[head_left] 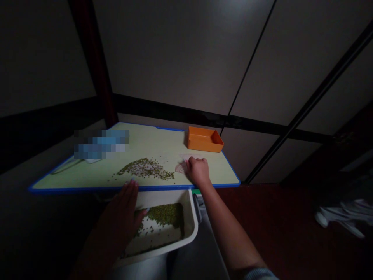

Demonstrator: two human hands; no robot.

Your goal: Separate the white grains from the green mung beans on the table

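Greenish grains (pixel 145 168), left grip (pixel 124 206) unfurled at table edge (pixel 163 188), right grip (pixel 199 171) closed, hold unclear

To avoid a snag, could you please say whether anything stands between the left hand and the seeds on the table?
Nothing visible does: the left hand is at the near edge of the table, with the seeds just beyond.

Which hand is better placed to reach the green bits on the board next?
Probably the left hand: its extended fingers are at the board's edge, near most bits; the right hand is curled, farther right.
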